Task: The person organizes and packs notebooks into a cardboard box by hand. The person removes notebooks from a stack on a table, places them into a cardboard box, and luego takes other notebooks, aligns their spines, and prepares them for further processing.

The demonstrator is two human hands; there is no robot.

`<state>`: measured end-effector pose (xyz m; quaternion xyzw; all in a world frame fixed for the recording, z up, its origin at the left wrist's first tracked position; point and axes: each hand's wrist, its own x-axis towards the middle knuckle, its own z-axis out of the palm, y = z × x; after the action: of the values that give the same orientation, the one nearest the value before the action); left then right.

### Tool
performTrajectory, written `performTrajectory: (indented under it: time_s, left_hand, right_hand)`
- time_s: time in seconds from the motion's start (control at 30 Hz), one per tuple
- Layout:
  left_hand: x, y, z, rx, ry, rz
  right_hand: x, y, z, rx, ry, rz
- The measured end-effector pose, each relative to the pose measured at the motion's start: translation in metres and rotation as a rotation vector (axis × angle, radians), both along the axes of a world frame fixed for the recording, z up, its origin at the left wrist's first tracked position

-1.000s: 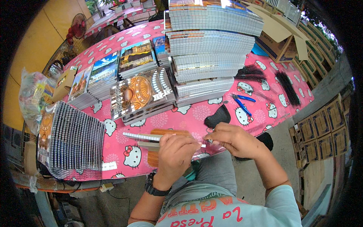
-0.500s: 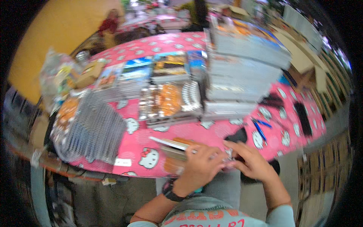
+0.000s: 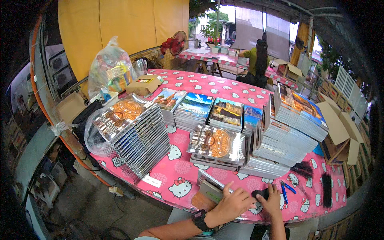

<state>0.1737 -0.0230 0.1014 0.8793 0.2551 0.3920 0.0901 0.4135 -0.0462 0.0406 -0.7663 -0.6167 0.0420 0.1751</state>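
My left hand (image 3: pixel 233 205), a dark watch on its wrist, is beside a small wooden stand (image 3: pixel 203 201), fingers partly bent and apart, nothing visible in them. A dark green block (image 3: pixel 210 191) and a thin spiral-bound edge (image 3: pixel 211 179) rest at this stand, partly hidden by the hand. My right hand (image 3: pixel 272 201) lies on the table just right of the left one. Its fingers are spread at a small black object (image 3: pixel 260 194), whose kind I cannot make out. Blue-handled pliers (image 3: pixel 285 191) lie just beyond its fingers.
Spiral-bound books in stacks stand at left (image 3: pixel 138 138), centre (image 3: pixel 218 145) and right (image 3: pixel 286 140) on the pink tablecloth (image 3: pixel 182 158). Black thin strands (image 3: pixel 327 190) lie at right. An open carton (image 3: pixel 338 132) stands beyond. A person (image 3: pixel 256 60) sits at a far table.
My view has swung, showing more of the far area. My hands, close together over the table edge before, have separated; the right is now at the black object.
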Motion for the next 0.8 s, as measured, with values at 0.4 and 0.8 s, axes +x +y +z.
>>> performTrajectory:
  time_s: [0.4,0.8]
  left_hand:
    - [-0.004,0.007,0.007,-0.004,-0.038,-0.071]
    - [-0.004,0.008,0.013,-0.074,0.018,0.013]
  right_hand:
    - [-0.010,-0.064,0.002,0.169,0.627,0.174]
    - [-0.029,-0.057,0.010,0.334,0.833,0.103]
